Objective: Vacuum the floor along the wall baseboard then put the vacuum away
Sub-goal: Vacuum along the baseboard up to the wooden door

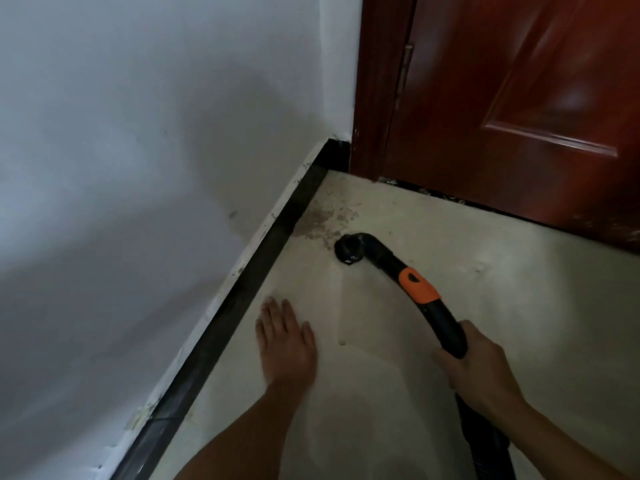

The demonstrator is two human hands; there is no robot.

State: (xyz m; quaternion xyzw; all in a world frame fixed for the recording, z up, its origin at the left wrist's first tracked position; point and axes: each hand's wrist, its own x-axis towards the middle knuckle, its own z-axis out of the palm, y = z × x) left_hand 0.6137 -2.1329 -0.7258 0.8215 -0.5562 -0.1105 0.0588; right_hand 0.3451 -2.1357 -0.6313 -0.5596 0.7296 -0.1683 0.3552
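Observation:
A black vacuum hose wand [408, 278] with an orange collar curves over the pale floor [433, 230]. Its round black nozzle [348, 251] sits on the floor, a short way right of the black baseboard [263, 258] and just below a patch of brown dirt specks [325, 220]. My right hand [478, 362] grips the wand's black handle below the orange collar. My left hand [285, 341] lies flat, fingers straight, on the floor beside the baseboard, holding nothing.
A white wall [156, 168] rises left of the baseboard. A reddish-brown wooden door [519, 98] and its frame close the far side, meeting the wall in the corner. The ribbed hose [485, 445] runs off the bottom edge.

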